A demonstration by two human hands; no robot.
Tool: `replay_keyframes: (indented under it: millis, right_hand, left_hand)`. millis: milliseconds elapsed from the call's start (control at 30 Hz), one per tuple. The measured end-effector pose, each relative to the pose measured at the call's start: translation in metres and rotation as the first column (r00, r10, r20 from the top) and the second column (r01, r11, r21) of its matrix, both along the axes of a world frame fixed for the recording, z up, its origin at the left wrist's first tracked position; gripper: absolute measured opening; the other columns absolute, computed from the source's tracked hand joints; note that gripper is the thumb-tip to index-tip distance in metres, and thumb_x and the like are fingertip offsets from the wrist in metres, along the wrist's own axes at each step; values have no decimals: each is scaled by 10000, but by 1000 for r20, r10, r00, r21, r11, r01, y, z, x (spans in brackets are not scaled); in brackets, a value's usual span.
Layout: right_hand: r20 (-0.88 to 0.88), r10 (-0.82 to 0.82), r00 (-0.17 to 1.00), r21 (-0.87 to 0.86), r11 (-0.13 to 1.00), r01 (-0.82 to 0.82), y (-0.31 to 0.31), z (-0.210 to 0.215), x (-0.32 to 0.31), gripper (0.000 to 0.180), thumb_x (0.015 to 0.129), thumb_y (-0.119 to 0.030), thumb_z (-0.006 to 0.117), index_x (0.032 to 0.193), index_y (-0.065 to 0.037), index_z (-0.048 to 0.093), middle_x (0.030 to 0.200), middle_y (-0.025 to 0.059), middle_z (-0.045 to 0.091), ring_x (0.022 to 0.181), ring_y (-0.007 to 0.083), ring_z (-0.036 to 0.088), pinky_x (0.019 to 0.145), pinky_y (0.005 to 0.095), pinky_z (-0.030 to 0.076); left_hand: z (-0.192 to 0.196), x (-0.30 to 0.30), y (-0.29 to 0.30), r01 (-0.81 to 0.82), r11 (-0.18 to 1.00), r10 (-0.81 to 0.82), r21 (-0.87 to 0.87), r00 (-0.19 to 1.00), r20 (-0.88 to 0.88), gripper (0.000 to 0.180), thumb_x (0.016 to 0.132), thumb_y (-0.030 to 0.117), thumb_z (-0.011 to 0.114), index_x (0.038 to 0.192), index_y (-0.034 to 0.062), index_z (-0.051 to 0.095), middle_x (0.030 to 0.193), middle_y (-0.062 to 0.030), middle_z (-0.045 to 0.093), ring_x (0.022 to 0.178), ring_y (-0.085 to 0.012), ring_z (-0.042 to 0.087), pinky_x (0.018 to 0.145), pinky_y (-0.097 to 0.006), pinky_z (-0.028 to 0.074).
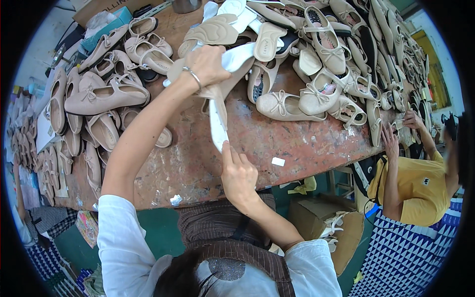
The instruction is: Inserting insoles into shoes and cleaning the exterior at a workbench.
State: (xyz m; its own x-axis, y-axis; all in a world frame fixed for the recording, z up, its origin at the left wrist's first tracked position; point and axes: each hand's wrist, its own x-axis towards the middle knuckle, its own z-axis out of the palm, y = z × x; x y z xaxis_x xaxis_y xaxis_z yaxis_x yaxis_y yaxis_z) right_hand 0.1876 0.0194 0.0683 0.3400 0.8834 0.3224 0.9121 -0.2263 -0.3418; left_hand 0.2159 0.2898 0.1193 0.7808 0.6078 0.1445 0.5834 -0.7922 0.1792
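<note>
My left hand (205, 64), with a thin bracelet at the wrist, is stretched out over the workbench and grips several beige insoles (217, 94) together with a white backing strip (236, 55). A long white strip (217, 129) hangs down from this bundle toward me. My right hand (237, 173) pinches the lower tip of that white strip just above the bench's near edge. Beige ballet flats with bows (106, 96) lie to the left of my left arm, and more flats (316, 96) lie to the right.
The stained reddish workbench (297, 143) carries piles of beige flats and loose insoles (213, 29). A small white scrap (278, 161) lies near the front edge. A person in a yellow shirt (415, 190) works at the right. A cardboard box (321, 222) stands below the bench.
</note>
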Motion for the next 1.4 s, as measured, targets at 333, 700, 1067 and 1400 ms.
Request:
replay_keyframes:
  millis: [333, 700, 1067, 1400]
  right_hand:
    - [-58, 86, 995, 87, 993, -81, -5, -4, 0, 441, 724, 1, 622, 1164, 15, 647, 948, 112, 694, 727, 214, 633, 633, 320, 552]
    - [-263, -7, 965, -23, 1000, 1, -20, 12, 76, 408, 731, 44, 623, 1105, -90, 713, 788, 131, 677, 707, 277, 655, 620, 403, 533]
    - [38, 186, 982, 230, 954, -190, -62, 32, 123, 367, 668, 59, 645, 978, -105, 757, 951, 81, 742, 765, 240, 679, 709, 359, 569]
    - [-953, 299, -53, 211, 776, 595, -126, 26, 137, 598, 938, 20, 509, 1504, 15, 316, 1407, 201, 520, 1278, 259, 546, 1061, 373, 466]
  left_hand:
    - [-20, -32, 48, -100, 995, 96, 5, 966, 238, 646, 688, 412, 831, 1194, 42, 676, 949, -256, 705, 909, -389, 694, 819, -442, 558]
    - [-8, -108, -55, 576, 815, -578, -58, 815, -29, 731, 776, 375, 768, 1426, 166, 507, 1468, -116, 489, 1378, -314, 432, 1151, -525, 294]
    - [40, -137, -6, 332, 728, -432, -600, 901, -26, 183, 873, 180, 696, 972, 43, 765, 748, -150, 707, 596, -204, 644, 608, -327, 495]
    - [-31, -67, -16, -83, 993, 26, 85, 848, 529, 271, 789, 194, 734, 1035, 99, 670, 1089, -154, 633, 990, -333, 609, 879, -408, 494]
